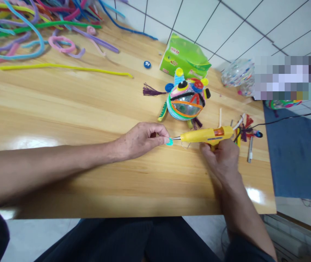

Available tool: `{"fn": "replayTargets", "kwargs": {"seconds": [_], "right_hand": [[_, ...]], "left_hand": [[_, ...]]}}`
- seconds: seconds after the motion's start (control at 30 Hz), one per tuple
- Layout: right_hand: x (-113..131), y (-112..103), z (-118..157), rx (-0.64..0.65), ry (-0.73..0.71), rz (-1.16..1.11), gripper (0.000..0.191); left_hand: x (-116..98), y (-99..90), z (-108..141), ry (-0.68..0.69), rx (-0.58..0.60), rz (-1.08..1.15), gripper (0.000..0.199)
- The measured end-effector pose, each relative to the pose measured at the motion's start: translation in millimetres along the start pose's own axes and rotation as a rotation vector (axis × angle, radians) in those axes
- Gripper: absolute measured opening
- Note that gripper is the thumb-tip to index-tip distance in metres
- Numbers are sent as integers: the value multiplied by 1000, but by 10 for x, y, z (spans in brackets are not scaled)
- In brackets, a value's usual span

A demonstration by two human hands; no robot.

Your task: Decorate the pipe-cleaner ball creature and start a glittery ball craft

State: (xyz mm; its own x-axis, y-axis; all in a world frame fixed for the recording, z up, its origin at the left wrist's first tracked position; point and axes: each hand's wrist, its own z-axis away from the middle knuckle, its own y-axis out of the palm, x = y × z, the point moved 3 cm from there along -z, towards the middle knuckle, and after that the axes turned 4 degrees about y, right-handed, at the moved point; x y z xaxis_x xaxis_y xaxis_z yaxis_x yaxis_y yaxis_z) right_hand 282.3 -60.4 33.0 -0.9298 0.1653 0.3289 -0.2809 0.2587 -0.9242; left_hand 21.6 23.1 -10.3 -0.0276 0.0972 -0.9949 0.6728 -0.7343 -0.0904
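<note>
My left hand [147, 140] pinches a small turquoise piece [169, 142] between thumb and fingers, above the wooden table. Wrapped round the handle of a yellow hot glue gun [201, 135], my right hand [222, 156] points its metal nozzle leftward, the tip at the turquoise piece. Whether glue is coming out is too small to tell. Just beyond the nozzle stands a round craft figure [187, 103] of clear plastic, wound with coloured pipe cleaners and bearing yellow-tipped horns, black eyes, a red button and dark tassels.
Pipe cleaners [11, 29] lie heaped at the far left, with one yellow pipe cleaner [65, 68] apart. A green tissue pack [185, 58] stands by the tiled wall. A blue button [147, 64] lies near it. Tassels [246, 129] and a black cord [289, 118] are at right.
</note>
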Motion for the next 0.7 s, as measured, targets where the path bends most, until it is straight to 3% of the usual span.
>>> {"fn": "replayTargets", "kwargs": {"seconds": [0.7], "right_hand": [[-25, -6, 2, -26, -8, -23, 27]], "left_hand": [[35, -23, -33, -70, -23, 69, 20]]}}
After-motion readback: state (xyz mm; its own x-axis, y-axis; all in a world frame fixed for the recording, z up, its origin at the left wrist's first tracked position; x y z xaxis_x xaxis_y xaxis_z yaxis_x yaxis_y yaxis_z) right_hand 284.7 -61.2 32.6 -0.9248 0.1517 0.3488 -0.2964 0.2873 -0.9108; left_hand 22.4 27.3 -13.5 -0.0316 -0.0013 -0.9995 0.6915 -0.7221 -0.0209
